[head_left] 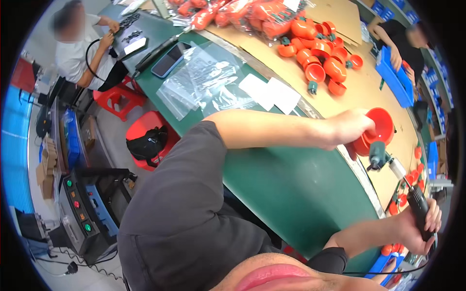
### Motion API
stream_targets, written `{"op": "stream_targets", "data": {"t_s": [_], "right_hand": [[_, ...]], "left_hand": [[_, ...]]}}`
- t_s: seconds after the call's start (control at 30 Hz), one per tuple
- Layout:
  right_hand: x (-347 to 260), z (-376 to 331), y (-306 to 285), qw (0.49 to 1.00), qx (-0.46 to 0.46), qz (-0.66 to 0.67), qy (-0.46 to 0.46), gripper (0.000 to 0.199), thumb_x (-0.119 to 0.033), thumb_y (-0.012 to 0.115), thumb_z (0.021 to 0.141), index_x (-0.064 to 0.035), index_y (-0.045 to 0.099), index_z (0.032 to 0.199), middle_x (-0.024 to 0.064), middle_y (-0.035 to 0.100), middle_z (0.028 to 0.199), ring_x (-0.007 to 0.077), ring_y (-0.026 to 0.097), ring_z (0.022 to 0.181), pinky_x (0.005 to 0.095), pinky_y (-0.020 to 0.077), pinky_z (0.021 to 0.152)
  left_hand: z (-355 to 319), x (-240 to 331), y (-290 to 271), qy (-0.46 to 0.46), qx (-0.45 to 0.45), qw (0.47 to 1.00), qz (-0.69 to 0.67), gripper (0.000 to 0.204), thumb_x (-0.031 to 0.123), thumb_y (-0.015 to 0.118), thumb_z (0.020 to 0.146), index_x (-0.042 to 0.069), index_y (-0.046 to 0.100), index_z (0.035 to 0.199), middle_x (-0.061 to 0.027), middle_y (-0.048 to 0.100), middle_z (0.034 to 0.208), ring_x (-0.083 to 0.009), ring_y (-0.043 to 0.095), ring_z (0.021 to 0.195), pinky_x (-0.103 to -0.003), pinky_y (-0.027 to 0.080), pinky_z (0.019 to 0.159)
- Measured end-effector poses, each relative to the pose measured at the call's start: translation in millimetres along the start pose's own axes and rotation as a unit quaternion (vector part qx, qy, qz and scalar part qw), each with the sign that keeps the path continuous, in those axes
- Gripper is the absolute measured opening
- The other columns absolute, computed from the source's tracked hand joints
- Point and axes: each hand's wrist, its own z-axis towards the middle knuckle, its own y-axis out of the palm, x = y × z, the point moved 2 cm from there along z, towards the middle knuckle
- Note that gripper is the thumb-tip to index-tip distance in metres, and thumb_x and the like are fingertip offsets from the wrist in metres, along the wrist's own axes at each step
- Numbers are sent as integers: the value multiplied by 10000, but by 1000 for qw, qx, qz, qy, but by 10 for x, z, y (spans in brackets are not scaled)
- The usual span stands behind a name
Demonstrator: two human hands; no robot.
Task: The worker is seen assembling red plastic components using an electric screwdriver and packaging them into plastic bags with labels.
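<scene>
My left hand [353, 131] grips an orange funnel-shaped cup [381, 127] that has a dark green fitting [376, 155] under it, over the brown board. My right hand [421, 225] is wrapped around a black pen-like power tool [418, 209] with a cord. The tool's pale tip [397, 168] points up at the green fitting, close to it or touching. A pile of similar orange cups [321, 56] with green fittings lies farther along the board.
Green table [291, 184] with brown cardboard sheet [359, 92]. Clear plastic bags [204, 80], white cards [271, 92] and a phone [167, 60] lie on the table. Bagged orange parts [242, 12] at top. Two other people work at the top left and top right. Red stools [145, 136], control box [80, 208] on the left.
</scene>
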Motion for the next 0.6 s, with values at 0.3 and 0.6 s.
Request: {"op": "stream_targets", "data": {"t_s": [0.3,0.6], "right_hand": [[287,-167,176,990,1,77,118,310,-218,805,694,-113,565,860,-44,528,745,60,508,608,212,494,706],[206,-391,517,999,-40,-35,-9,315,-314,807,770,-90,618,885,-8,568,753,103,519,592,262,432,602]], "left_hand": [[-52,46,-104,-60,84,995,5,290,276,538,992,25,675,1039,-119,720,897,-230,731,745,-429,602,599],[151,-120,-263,38,193,979,-57,400,253,530,1011,57,523,1360,-132,630,1266,-237,695,1015,-405,647,715]]}}
